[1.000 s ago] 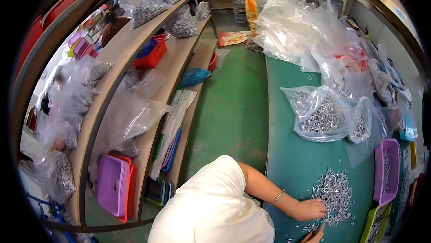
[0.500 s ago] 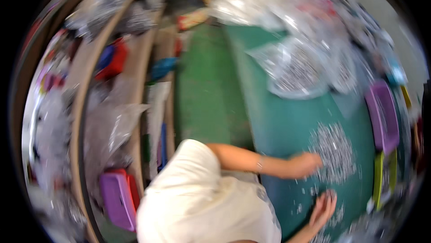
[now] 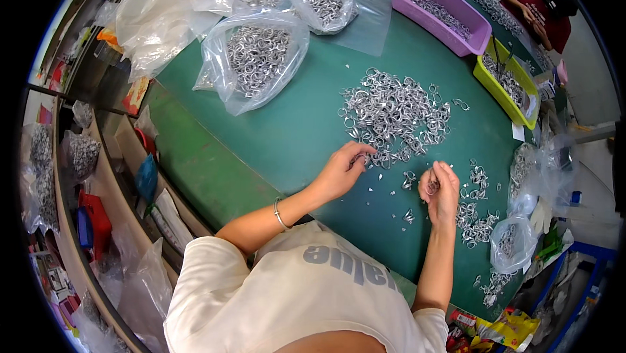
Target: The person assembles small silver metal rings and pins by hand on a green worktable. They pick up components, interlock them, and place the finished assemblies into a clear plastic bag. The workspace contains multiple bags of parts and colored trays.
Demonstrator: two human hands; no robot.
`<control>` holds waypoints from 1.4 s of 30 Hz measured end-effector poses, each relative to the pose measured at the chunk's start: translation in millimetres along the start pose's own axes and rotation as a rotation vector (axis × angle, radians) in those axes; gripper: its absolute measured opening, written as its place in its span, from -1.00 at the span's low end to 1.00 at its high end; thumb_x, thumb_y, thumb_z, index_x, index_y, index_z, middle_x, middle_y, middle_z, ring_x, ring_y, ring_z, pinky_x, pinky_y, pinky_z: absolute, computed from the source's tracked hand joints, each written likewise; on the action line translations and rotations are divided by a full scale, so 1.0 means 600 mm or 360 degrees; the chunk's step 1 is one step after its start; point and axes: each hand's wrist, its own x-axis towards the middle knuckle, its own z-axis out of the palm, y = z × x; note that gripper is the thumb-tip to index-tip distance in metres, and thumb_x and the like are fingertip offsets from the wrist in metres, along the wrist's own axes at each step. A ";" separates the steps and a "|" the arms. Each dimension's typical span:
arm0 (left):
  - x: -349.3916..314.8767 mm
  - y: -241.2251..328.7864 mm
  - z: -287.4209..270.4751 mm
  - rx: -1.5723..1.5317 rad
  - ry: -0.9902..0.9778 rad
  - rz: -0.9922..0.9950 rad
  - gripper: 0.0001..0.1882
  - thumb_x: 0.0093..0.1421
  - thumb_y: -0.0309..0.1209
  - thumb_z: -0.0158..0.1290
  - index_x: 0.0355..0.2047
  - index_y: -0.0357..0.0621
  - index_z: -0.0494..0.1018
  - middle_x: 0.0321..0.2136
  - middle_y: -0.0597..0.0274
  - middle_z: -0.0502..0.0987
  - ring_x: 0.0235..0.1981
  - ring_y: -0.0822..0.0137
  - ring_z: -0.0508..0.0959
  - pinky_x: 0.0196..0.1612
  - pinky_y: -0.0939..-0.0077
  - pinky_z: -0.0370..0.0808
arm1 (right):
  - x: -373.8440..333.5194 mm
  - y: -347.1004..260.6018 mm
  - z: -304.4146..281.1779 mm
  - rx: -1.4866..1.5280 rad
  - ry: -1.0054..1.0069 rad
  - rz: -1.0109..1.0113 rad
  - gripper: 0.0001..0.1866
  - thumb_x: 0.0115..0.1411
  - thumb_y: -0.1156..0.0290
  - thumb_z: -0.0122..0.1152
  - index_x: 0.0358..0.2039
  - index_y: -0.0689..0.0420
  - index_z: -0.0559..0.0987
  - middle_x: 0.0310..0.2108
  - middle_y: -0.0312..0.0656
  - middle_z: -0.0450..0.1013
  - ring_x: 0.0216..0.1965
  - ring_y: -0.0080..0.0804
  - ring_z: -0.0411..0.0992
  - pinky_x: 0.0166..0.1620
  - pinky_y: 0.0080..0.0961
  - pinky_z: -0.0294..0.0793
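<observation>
Centre frame: left hand (image 3: pixel 340 169) pinches a ring at the lower edge of the metal ring pile (image 3: pixel 394 115); right hand (image 3: pixel 441 187) is closed on another ring. Best pick singly, off the pile's edge. Upper left: clear ring-filled bags (image 3: pixel 257 56). Upper right: purple tray (image 3: pixel 447 11), yellow tray (image 3: pixel 505 89).

1. A heap of metal rings (image 3: pixel 394 115) lies mid-surface (image 3: pixel 293 138), just beyond both hands.
2. Two bags of rings (image 3: pixel 261 56) sit behind it, leftward.
3. Two trays (image 3: pixel 450 11) stand at the far right.
4. Shelves (image 3: pixel 85 222) run along the left.
</observation>
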 end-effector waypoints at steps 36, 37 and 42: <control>-0.003 0.019 0.030 -0.0884 -0.0487 -0.0325 -0.62 0.14 -0.63 0.04 -0.01 -0.31 0.33 -0.14 0.27 0.43 -0.15 0.46 0.47 -0.06 0.59 0.43 | -0.011 0.018 -0.001 0.0221 -0.0200 0.0307 -0.74 0.31 0.37 -0.13 -0.16 0.29 0.43 -0.63 -0.37 0.21 -0.75 -0.71 0.04 -0.68 -0.73 -0.06; -0.004 0.017 0.031 -0.0863 -0.0485 -0.0323 -0.63 0.14 -0.63 0.04 -0.01 -0.30 0.34 -0.17 0.28 0.44 -0.17 0.48 0.47 -0.08 0.60 0.44 | -0.013 0.016 -0.001 0.0337 -0.0196 0.0352 -0.72 0.32 0.33 -0.17 -0.19 0.28 0.43 -0.63 -0.33 0.22 -0.75 -0.67 0.06 -0.69 -0.71 -0.04; -0.009 0.002 0.027 -0.0564 -0.0450 -0.0347 -0.69 0.14 -0.59 0.05 -0.07 -0.23 0.41 -0.31 0.36 0.45 -0.35 0.56 0.44 -0.29 0.63 0.41 | -0.016 0.024 -0.008 0.0640 -0.0288 0.0253 -0.60 0.29 0.17 -0.23 -0.58 0.18 0.34 -0.64 -0.16 0.25 -0.77 -0.44 0.15 -0.74 -0.60 0.06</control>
